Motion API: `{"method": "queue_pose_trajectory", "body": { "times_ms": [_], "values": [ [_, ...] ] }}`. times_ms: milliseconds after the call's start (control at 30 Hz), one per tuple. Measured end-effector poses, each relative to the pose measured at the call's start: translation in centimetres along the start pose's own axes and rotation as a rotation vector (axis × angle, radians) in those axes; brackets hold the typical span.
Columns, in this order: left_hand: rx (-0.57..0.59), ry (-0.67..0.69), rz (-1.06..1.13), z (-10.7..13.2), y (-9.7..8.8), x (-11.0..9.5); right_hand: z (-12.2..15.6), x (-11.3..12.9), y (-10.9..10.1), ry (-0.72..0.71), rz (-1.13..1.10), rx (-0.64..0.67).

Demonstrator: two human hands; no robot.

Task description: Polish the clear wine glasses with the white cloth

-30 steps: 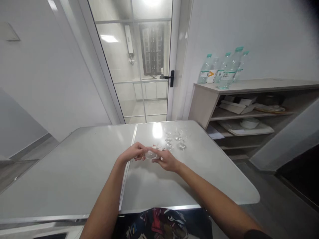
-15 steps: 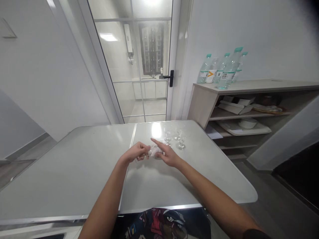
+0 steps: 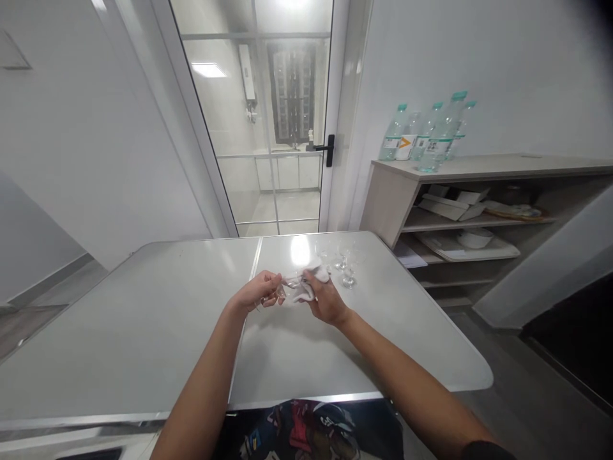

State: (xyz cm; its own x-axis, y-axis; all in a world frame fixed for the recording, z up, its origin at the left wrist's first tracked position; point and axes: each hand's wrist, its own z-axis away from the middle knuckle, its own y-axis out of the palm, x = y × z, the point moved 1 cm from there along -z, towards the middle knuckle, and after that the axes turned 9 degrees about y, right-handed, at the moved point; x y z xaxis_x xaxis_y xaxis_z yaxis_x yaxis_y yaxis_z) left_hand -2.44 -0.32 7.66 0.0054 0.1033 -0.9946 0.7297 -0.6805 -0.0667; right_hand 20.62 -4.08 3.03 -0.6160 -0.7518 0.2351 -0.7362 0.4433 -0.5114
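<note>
Above the table, my left hand [image 3: 257,292] pinches a small clear glass [image 3: 290,282] at its left end, the fingers curled around it. My right hand [image 3: 328,303] is closed on a white cloth [image 3: 303,294], which bunches around the glass's right end and sticks out past the thumb. The cloth hides much of the glass, so its full shape cannot be made out. Just beyond my right hand, several clear footed glasses [image 3: 348,278] stand together on the table.
The pale table [image 3: 182,332] has a seam across it and a metal edge. To the right, a wooden shelf unit [image 3: 390,191] carries several plastic bottles [image 3: 438,145] on top and boxes and a tray inside. A glazed door [image 3: 287,204] stands behind the table.
My right hand's fingers were stretched out over the cloth and are now wrapped around it. The cloth has shifted up and right, showing more of the glass. My left hand stays nearly in place.
</note>
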Motion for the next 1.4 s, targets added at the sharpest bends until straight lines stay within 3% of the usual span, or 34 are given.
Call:
{"method": "queue_pose_trajectory", "body": {
  "times_ms": [133,200,367,467,667,767,867,1033,1133,1233,1333,1400],
  "values": [
    [-0.169,0.010,-0.013,-0.2,-0.1,0.0,-0.2,-0.7,-1.6,0.245,-0.175,-0.064],
    [-0.197,-0.019,-0.084,-0.2,-0.1,-0.1,-0.9,-1.0,-2.7,0.252,-0.288,0.072],
    [0.105,-0.128,-0.210,0.3,0.2,-0.4,-2.4,-1.1,-3.7,0.183,-0.521,0.644],
    [0.210,-0.176,-0.193,0.6,0.0,-0.5,-2.5,-1.1,-3.6,0.224,-0.627,0.817],
    [0.166,-0.122,-0.161,0.5,0.6,-0.3,-2.5,-0.9,-2.7,0.439,-0.695,0.759],
    [0.063,-0.055,-0.315,0.1,1.8,-0.1,-2.5,-1.3,-2.0,0.527,-0.702,0.688],
    [-0.058,0.071,-0.495,-0.4,2.7,0.1,-2.3,-2.0,-1.5,0.704,-0.804,0.586],
    [-0.104,0.214,-0.863,-0.6,3.0,0.5,-1.5,-2.5,-0.7,0.994,-0.877,0.608],
    [-0.080,0.202,-0.785,-0.7,2.9,0.5,-1.6,-2.3,-0.5,0.928,-0.844,0.528],
    [-0.020,0.105,-0.507,-0.5,2.5,0.2,-2.2,-2.0,-1.0,0.690,-0.789,0.380],
    [0.098,0.008,-0.377,-0.1,2.1,-0.1,-2.6,-1.4,-1.7,0.408,-0.870,0.518],
    [0.051,0.067,-0.474,0.0,2.0,-0.3,-2.7,-1.2,-2.0,0.344,-0.909,0.566]
  ]
}}
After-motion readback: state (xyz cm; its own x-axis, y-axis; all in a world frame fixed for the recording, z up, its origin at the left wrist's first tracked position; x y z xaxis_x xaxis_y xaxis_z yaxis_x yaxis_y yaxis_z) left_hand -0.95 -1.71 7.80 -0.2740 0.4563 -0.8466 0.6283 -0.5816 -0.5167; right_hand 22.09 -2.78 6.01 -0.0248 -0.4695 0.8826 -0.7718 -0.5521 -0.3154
